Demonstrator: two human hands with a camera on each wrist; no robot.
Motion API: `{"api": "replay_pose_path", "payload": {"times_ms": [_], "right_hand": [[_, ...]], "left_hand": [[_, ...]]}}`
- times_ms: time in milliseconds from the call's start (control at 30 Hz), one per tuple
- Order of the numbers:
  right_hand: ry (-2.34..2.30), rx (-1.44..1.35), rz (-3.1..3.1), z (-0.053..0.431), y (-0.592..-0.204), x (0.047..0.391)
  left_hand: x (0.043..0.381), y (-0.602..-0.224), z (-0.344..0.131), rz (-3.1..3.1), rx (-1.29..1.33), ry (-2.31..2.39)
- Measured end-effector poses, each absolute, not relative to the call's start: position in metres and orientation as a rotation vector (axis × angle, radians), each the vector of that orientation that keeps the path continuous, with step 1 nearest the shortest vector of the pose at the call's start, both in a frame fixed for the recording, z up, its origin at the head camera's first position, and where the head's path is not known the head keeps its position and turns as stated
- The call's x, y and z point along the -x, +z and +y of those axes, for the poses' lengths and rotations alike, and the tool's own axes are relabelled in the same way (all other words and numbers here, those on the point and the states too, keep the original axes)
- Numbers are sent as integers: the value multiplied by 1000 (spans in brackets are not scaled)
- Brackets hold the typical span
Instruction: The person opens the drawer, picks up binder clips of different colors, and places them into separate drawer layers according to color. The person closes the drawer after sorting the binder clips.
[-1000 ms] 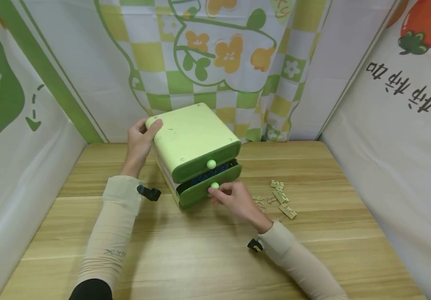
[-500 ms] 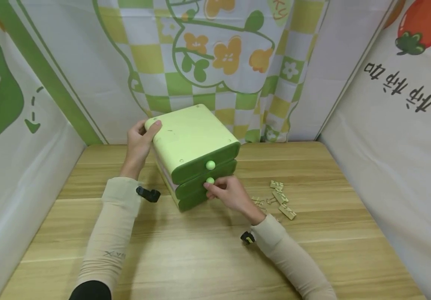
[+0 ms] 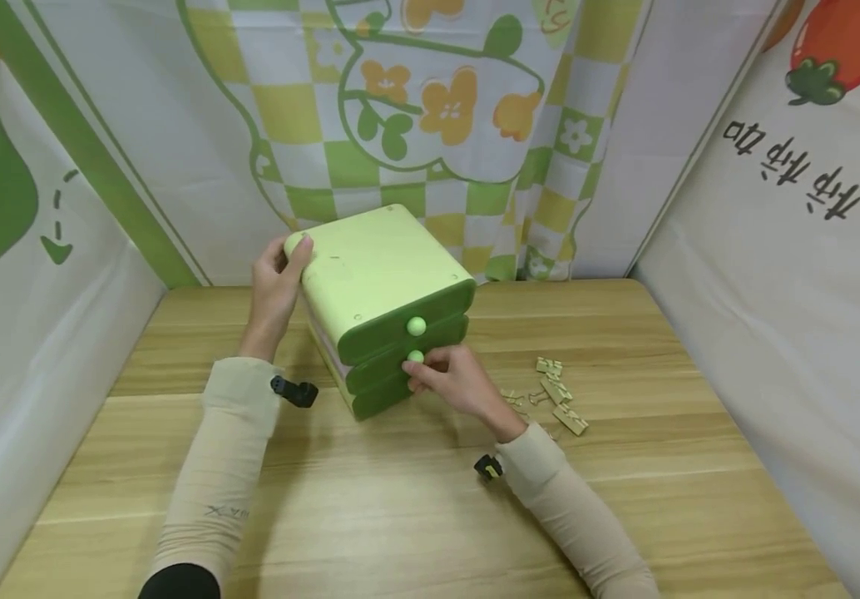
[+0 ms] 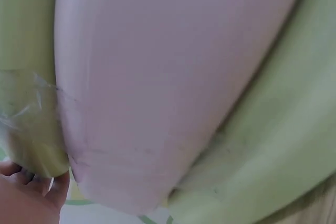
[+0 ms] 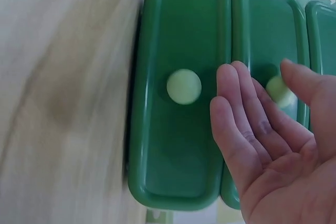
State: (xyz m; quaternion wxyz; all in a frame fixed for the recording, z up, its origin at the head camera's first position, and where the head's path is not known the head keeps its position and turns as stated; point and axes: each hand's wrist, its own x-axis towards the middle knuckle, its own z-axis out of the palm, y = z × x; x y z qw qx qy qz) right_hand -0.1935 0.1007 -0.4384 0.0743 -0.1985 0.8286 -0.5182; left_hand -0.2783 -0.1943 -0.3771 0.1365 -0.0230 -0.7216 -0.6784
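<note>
A pale green desktop drawer box with dark green drawer fronts stands at an angle on the table. My left hand grips its back left top corner, thumb on top and fingers behind the edge. In the left wrist view that hand shows at the lower left, beside a pinkish side panel. My right hand pinches the middle drawer's round knob between thumb and index finger, the other fingers loosely extended. The lowest drawer's knob and the top knob are untouched. All the fronts sit in.
Several pale yellow-green binder clips lie on the wooden table right of the box, some partly behind the right hand. A checked, flowered curtain hangs behind the box, and printed fabric walls stand at both sides.
The middle drawer, partly out with dark blue contents showing a second ago, has slid in. My right hand moved inward with its knob; my left hand stays on the box's corner.
</note>
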Motion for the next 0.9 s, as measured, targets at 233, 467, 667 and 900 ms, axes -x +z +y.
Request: {"api": "replay_pose_path", "payload": {"times_ms": [233,467,667,900], "right_hand": [[-1436,593,2509,109,-435,195],[-1300,568,2583,118,-428,196],[-1135,566,2672,118,-425,195],[-1092,594,2690,111,-433,194]], "left_hand": [[261,-390,-208,-2152,228,-1848],[226,-401,-206,-2152,309,-1649],[195,-389,-184,-2141,567,-1386],[178,-386,-171,-2335,703,-855]]}}
